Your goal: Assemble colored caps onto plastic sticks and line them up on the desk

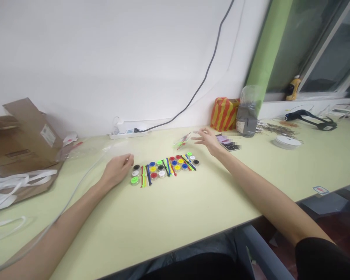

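My left hand (118,170) rests on the table with its fingers curled in, and nothing shows in it. Just to its right lies a row of small round spinning-top-like discs (153,175) in black, white, green, blue, yellow and red. Between the discs are bundles of thin coloured plastic sticks (168,167) with arrow-like tips. My right hand (207,142) hovers over the far right of the row, fingers apart. Left of its fingertips is a small clear plastic packet (182,140) with green and red pieces; the fingers appear apart from it.
Along the wall sit a power strip (128,134) with a black cable, a striped bag (224,114) and a grey container (246,121). A phone (228,142) and white spool (286,142) lie right. At left are a cardboard box (26,136), white straps (20,184) and a pale cable.
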Demonstrator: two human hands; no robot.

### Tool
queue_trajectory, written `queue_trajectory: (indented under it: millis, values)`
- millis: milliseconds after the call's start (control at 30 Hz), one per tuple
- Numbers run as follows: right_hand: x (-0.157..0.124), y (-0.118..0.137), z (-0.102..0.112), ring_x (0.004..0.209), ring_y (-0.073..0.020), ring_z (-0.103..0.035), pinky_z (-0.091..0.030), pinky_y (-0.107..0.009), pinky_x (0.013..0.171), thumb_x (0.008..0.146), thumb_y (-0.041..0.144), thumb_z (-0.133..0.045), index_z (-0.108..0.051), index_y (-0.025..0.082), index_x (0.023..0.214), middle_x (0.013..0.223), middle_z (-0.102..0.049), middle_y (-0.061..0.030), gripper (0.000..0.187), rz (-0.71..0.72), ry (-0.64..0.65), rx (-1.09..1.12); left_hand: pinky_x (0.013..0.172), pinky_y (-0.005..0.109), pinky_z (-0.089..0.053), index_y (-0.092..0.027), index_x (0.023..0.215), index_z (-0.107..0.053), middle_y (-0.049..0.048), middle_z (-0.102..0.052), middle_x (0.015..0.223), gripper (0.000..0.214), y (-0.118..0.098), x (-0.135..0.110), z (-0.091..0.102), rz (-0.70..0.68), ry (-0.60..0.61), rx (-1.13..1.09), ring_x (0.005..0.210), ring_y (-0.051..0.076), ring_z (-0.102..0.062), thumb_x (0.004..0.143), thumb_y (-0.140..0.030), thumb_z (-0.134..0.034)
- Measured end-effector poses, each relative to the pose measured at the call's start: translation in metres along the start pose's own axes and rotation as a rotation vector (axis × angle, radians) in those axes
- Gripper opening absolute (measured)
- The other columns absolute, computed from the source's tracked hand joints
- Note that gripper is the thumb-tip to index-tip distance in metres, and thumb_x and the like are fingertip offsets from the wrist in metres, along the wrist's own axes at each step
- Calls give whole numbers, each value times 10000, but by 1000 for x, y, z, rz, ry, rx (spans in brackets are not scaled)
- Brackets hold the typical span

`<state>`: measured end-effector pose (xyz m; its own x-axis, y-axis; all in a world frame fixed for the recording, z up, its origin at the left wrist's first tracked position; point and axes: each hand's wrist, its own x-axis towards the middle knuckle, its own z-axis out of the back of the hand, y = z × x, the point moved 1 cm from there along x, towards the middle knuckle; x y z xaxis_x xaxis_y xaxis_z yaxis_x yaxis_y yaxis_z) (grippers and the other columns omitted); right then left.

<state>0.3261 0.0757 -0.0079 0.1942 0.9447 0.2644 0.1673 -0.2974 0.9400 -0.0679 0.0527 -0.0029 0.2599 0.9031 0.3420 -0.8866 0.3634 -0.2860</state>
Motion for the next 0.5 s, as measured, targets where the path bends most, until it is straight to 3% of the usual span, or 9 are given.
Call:
queue_trajectory:
  millis: [400,500]
  values:
    - [7,19,9,887,-196,-720,-610,-350,766,796,276,-727,-495,219,796,1016,-704,-48,239,136,-102,165,627,306,-335,-221,718,-559,14,-604,650,419,-4,-4,3,29,-52,21,639,189,-534,968,-436,-301]
    - [6,26,11,855,-180,-710,-607,-338,751,792,257,-722,-505,221,798,993,-706,-40,219,160,-128,193,732,328,-409,-217,837,-603,42,-654,808,397,-4,-2,3,-49,-129,25,792,213,-584,982,-403,-284]
